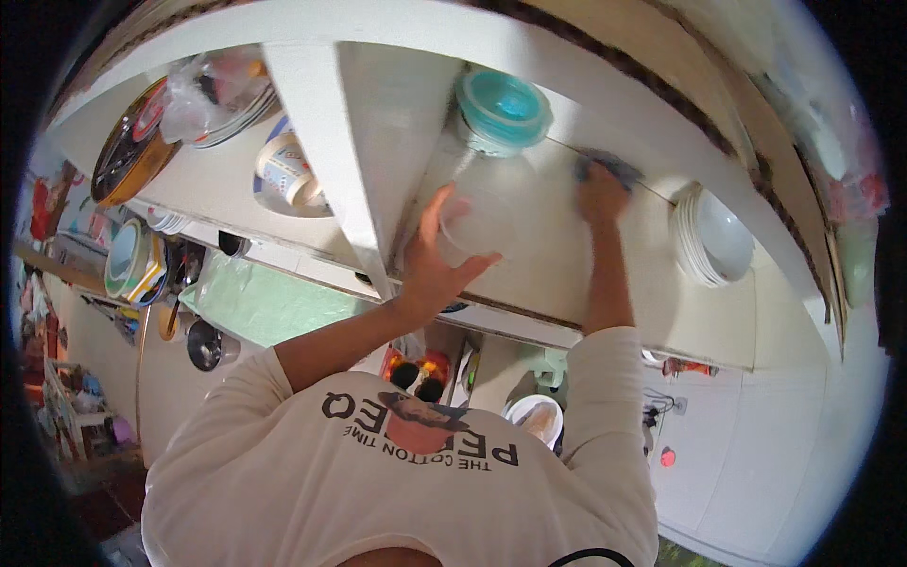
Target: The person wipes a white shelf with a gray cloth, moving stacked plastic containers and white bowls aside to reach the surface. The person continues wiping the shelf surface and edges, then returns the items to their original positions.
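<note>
My left hand (pixel 446 259) holds a clear, round plastic container (pixel 482 223) over a white cupboard shelf (pixel 545 262), thumb and fingers spread around its side. A dark cloth (pixel 616 169) is bunched beneath my right hand (pixel 602 191), pressed on the shelf further right; the hand is a little blurred. Between and behind the hands stands a stack of clear and teal-rimmed bowls (pixel 504 110). To the right of my right hand, a stack of white bowls (pixel 712 237) is tilted on its side.
An upright white divider (pixel 329 142) stands left of my left hand. Beyond it are a paper cup (pixel 287 170) in a bowl, plates with a plastic bag (pixel 191 103), and a brown oval tray (pixel 131 145). Below the shelf are a green sheet (pixel 276 298) and a metal pot (pixel 207 345).
</note>
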A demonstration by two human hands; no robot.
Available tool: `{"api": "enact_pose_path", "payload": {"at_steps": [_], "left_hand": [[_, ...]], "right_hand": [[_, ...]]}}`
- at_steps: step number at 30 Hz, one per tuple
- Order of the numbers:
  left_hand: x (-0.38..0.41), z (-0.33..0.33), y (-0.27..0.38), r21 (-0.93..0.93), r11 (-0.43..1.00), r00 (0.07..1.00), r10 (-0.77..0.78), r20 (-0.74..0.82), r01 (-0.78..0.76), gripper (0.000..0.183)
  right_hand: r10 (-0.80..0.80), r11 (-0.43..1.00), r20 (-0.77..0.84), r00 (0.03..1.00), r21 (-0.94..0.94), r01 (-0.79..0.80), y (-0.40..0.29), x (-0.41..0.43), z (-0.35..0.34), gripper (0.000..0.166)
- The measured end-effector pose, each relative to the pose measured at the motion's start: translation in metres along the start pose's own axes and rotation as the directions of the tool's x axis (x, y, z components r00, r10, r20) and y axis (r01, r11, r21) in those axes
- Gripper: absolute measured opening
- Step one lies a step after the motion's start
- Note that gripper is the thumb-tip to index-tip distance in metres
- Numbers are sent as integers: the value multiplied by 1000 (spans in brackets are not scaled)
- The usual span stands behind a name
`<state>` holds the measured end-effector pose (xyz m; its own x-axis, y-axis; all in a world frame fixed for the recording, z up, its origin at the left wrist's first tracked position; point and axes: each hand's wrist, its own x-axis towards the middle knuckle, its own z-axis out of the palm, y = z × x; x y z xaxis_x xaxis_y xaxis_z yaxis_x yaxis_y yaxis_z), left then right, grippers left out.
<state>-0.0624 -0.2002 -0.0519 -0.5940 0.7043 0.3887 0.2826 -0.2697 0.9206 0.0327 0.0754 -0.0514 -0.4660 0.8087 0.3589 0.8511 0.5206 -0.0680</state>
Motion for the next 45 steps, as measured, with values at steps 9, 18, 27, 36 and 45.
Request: {"api": "enact_pose_path", "payload": {"at_steps": [9, 18, 27, 36, 45], "left_hand": [[2, -4, -6, -22, 997, 995, 67, -69, -69, 87], [1, 3, -5, 5, 995, 991, 97, -88, -97, 89], [2, 0, -4, -37, 979, 967, 190, -167, -199, 87], [-8, -16, 1, 159, 925, 935, 353, -32, -344, 94], [-45, -49, 8, 39, 892, 884, 440, 160, -450, 102]], "right_hand": [[-198, 974, -135, 971, 88, 210, -20, -24, -2, 26], [156, 987, 77, 985, -58, -152, 38, 9, 0, 33], [-402, 844, -141, 905, 326, 425, -98, -141, -59, 28], [-107, 978, -130, 986, 166, 128, 56, -144, -54, 39], [-269, 935, -163, 949, 191, 298, -12, -164, -55, 42]]}}
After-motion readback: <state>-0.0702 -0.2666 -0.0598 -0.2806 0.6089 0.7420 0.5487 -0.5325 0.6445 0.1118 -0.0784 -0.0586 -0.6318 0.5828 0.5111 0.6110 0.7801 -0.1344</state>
